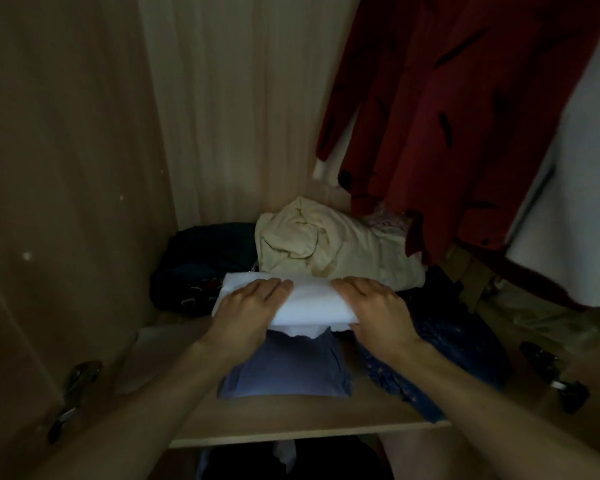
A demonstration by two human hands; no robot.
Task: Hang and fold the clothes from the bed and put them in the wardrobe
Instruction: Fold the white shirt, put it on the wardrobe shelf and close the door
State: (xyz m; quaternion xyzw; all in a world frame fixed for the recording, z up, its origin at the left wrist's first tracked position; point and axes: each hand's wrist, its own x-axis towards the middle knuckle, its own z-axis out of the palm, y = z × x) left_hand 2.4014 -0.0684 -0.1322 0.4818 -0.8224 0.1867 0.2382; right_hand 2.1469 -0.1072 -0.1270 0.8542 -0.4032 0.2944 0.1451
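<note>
Item: folded white garment [312, 296], sitting on the far end of a folded blue-violet garment [284, 368] on the wardrobe shelf [291, 422], stacked rather than laid beside it, probably to save shelf room. Left grip [253, 303] and right grip [374, 306], both bare hands, are resting on its two ends with fingers straight and flat, released rather than clenched. The thumbs are hiding underneath, so it cannot be told whether they are pinching the fold. Flat fingers at both ends are likely stopping the folds from springing open while the piece is being seated. Adjacent: a cream garment [343, 247] is bunching loosely just behind. A dark garment [201, 258] is lying in the back left corner. A denim piece [447, 351] is lying beside the stack on the right. A red garment [465, 116] is hanging above right, leaving the shelf to folded stock. Stage, by judgement: one folded piece is being stowed.
</note>
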